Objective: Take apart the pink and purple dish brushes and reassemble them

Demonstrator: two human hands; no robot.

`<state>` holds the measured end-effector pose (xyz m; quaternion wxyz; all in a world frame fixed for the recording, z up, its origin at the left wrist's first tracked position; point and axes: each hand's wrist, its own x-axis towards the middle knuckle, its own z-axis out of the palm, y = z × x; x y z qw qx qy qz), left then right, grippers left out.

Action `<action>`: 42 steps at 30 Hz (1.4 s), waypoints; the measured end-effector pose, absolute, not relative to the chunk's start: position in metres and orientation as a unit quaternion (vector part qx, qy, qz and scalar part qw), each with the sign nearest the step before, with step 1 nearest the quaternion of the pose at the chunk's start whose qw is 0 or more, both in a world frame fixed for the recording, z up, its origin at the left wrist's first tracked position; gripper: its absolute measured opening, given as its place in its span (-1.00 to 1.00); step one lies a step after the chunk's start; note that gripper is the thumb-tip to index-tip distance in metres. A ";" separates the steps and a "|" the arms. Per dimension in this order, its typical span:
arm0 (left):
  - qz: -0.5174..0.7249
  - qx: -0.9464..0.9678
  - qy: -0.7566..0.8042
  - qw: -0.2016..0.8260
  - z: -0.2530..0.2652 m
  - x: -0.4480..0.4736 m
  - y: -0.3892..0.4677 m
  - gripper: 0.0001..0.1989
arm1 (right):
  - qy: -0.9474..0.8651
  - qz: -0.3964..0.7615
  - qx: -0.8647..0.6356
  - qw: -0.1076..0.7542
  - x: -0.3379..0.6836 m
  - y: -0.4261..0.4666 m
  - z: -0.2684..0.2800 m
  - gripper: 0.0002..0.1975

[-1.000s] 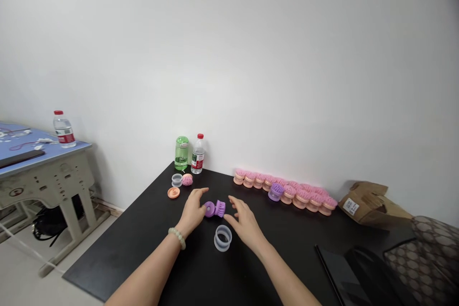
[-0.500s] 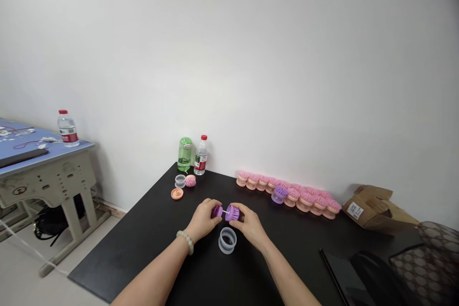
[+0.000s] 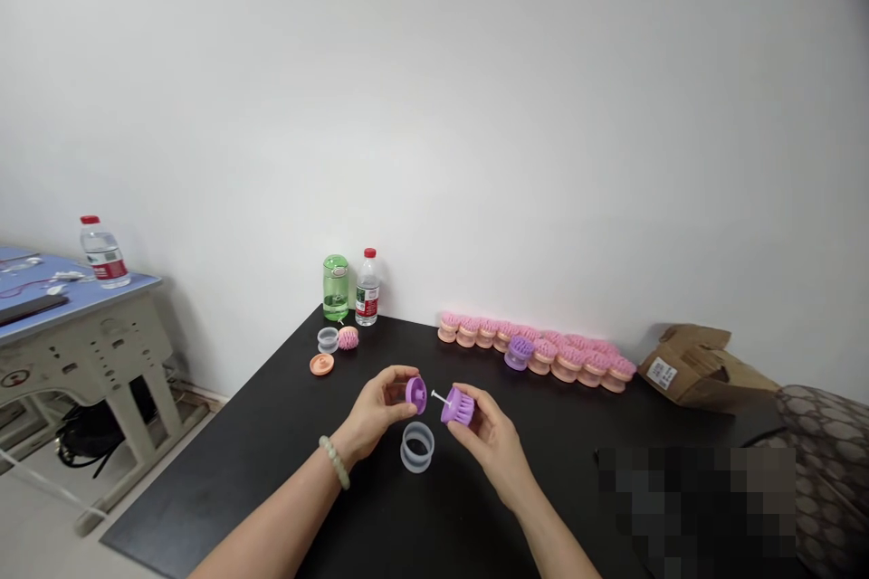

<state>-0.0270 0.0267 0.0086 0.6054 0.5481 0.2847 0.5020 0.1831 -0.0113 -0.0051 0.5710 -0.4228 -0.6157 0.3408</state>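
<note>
Between the fingers of my left hand (image 3: 378, 407) is a round purple cap (image 3: 416, 395), its hollow side with a central post turned to the right. Pinched in my right hand (image 3: 494, 443) is a purple bristled brush head (image 3: 459, 406), with a thin white stem (image 3: 440, 396) pointing left at the cap. The two purple parts are apart. Just below them a translucent ring (image 3: 416, 447) stands on the black table (image 3: 272, 470), touched by neither hand.
Along the wall runs a row of pink bristled brushes (image 3: 563, 360) with one purple brush (image 3: 520, 353). At the back left are a green bottle (image 3: 335, 288), a water bottle (image 3: 367, 289), another ring (image 3: 328, 340), a pink brush head (image 3: 348, 338) and an orange cap (image 3: 321, 365). A cardboard box (image 3: 706, 371) lies right.
My hands have drawn apart, pulling the white stem clear of the purple cap. The cap has turned to show its inner side. The whole view has shifted slightly.
</note>
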 end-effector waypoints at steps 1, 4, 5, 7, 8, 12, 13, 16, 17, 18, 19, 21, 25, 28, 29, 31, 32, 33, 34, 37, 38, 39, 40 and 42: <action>0.501 0.548 0.278 0.609 0.011 -0.026 0.025 -0.46 | -0.623 0.331 -0.422 0.570 0.182 -0.012 -0.005 -0.57; 0.500 0.553 0.275 0.607 0.014 -0.026 0.023 -0.46 | -0.633 0.307 -0.432 0.564 0.181 -0.012 -0.008 -0.57; 0.502 0.556 0.280 0.601 0.014 -0.027 0.024 -0.47 | -0.636 0.303 -0.437 0.559 0.182 -0.011 -0.009 -0.57; 0.507 0.559 0.301 0.583 0.013 -0.029 0.028 -0.48 | -0.640 0.291 -0.450 0.551 0.182 -0.011 -0.011 -0.57; 0.512 0.559 0.316 0.571 0.013 -0.032 0.030 -0.49 | -0.641 0.281 -0.459 0.548 0.182 -0.011 -0.012 -0.58; 0.522 0.558 0.364 0.532 0.012 -0.042 0.040 -0.53 | -0.647 0.254 -0.482 0.534 0.178 -0.014 -0.012 -0.61; 0.521 0.559 0.370 0.528 0.012 -0.044 0.041 -0.55 | -0.650 0.253 -0.482 0.530 0.178 -0.015 -0.011 -0.62; 0.514 0.562 0.375 0.528 0.013 -0.045 0.040 -0.58 | -0.658 0.246 -0.482 0.523 0.176 -0.016 -0.011 -0.62; 0.511 0.563 0.372 0.533 0.014 -0.044 0.039 -0.58 | -0.660 0.240 -0.483 0.523 0.176 -0.017 -0.010 -0.61; 0.506 0.564 0.366 0.541 0.015 -0.042 0.036 -0.58 | -0.661 0.232 -0.484 0.523 0.175 -0.017 -0.010 -0.61; 0.501 0.566 0.357 0.549 0.016 -0.039 0.033 -0.56 | -0.664 0.224 -0.484 0.525 0.175 -0.018 -0.010 -0.60; 0.492 0.565 0.329 0.575 0.019 -0.034 0.025 -0.52 | -0.672 0.202 -0.477 0.530 0.173 -0.020 -0.008 -0.60; 0.487 0.532 0.279 0.634 0.029 -0.026 0.009 -0.49 | -0.690 0.151 -0.453 0.544 0.171 -0.028 0.002 -0.62; 0.489 0.525 0.270 0.643 0.036 -0.025 0.003 -0.50 | -0.707 0.124 -0.442 0.538 0.169 -0.035 0.009 -0.63; 0.489 0.527 0.269 0.641 0.037 -0.025 0.003 -0.51 | -0.711 0.117 -0.442 0.534 0.169 -0.037 0.010 -0.63; 0.495 0.534 0.273 0.629 0.036 -0.027 0.006 -0.52 | -0.712 0.105 -0.450 0.529 0.169 -0.038 0.010 -0.63; 0.500 0.542 0.280 0.615 0.035 -0.028 0.009 -0.53 | -0.709 0.101 -0.456 0.529 0.169 -0.038 0.009 -0.62; 0.501 0.562 0.299 0.586 0.032 -0.030 0.013 -0.54 | -0.704 0.101 -0.462 0.529 0.169 -0.037 0.008 -0.62; 0.497 0.591 0.327 0.545 0.029 -0.033 0.018 -0.56 | -0.698 0.102 -0.470 0.530 0.169 -0.036 0.006 -0.63; 0.450 0.677 0.428 0.395 0.016 -0.043 0.034 -0.60 | -0.690 0.124 -0.485 0.523 0.170 -0.031 0.003 -0.63; 0.436 0.690 0.451 0.361 0.012 -0.046 0.038 -0.61 | -0.696 0.140 -0.484 0.511 0.171 -0.030 0.002 -0.63; 0.425 0.699 0.467 0.335 0.008 -0.048 0.042 -0.62 | -0.707 0.159 -0.481 0.494 0.171 -0.030 0.003 -0.63; 0.416 0.706 0.477 0.319 0.006 -0.050 0.043 -0.62 | -0.720 0.179 -0.476 0.473 0.171 -0.030 0.004 -0.61; 0.391 0.726 0.485 0.289 0.003 -0.052 0.043 -0.58 | -0.737 0.207 -0.473 0.435 0.171 -0.031 0.006 -0.55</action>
